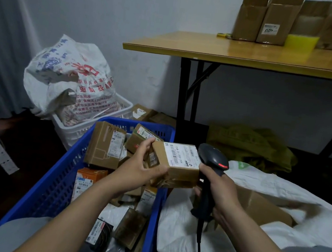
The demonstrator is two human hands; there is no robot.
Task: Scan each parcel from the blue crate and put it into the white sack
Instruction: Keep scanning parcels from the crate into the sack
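The left hand point(140, 165) gripped a small cardboard parcel point(176, 165) above the far right corner of the blue crate point(57, 179), fingers wrapped around its left end. It was tipped so the white label point(180, 154) faced up, likely so the barcode could be read. The right hand point(219, 189) had its fingers closed around the handle of a black barcode scanner point(212, 160), whose head sat just beside the label with a red light showing. The crate held many more boxes and packets. The white sack point(220, 236) lay open beside the crate's right edge, with a brown box point(260, 205) already inside.
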